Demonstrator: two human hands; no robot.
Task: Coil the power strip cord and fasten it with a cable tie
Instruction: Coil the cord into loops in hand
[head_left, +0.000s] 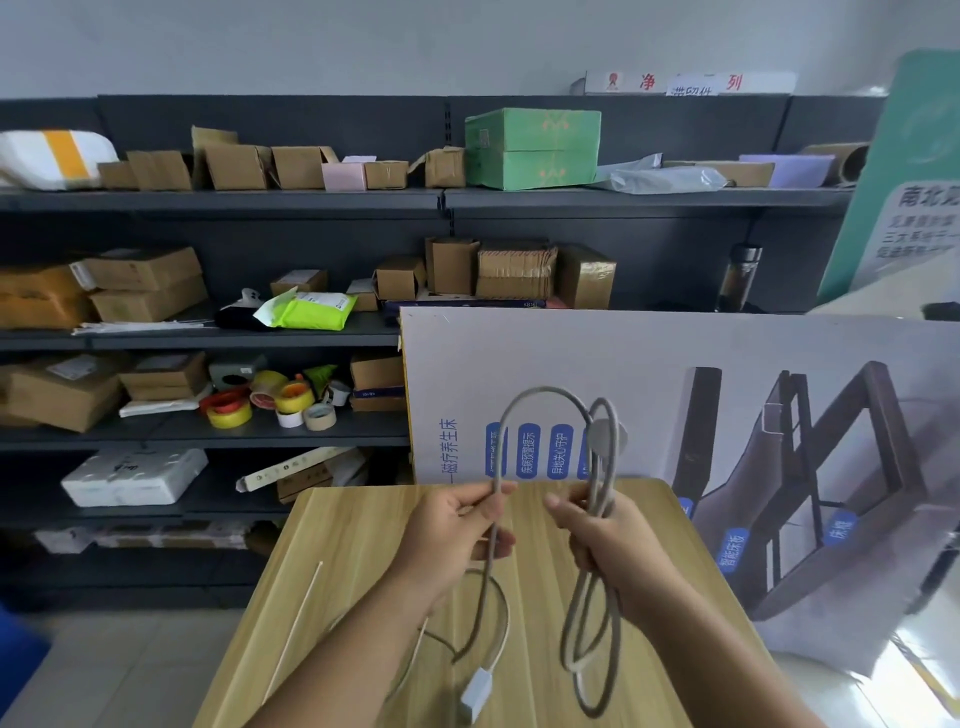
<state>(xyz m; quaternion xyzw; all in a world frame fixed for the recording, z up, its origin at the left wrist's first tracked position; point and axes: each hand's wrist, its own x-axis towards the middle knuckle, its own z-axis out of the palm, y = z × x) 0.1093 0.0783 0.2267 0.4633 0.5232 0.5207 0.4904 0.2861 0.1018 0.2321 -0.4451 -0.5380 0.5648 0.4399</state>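
A grey power strip cord (543, 391) arches between my two hands above a small wooden table (332, 535). My right hand (602, 540) grips several gathered loops of it, which hang down to the table's near edge, with the round plug (605, 435) sticking up above my fingers. My left hand (457, 530) pinches the cord's free run, which drops to the white power strip end (475, 693) lying on the table. A thin white cable tie (293, 631) lies on the table at the left, apart from both hands. A second thin white strip (410, 654) lies under my left forearm.
Dark shelving (223, 200) behind the table holds cardboard boxes, tape rolls (260, 405) and parcels. A large printed white box (675, 415) leans upright just beyond the table's far and right edges. Grey floor shows to the left.
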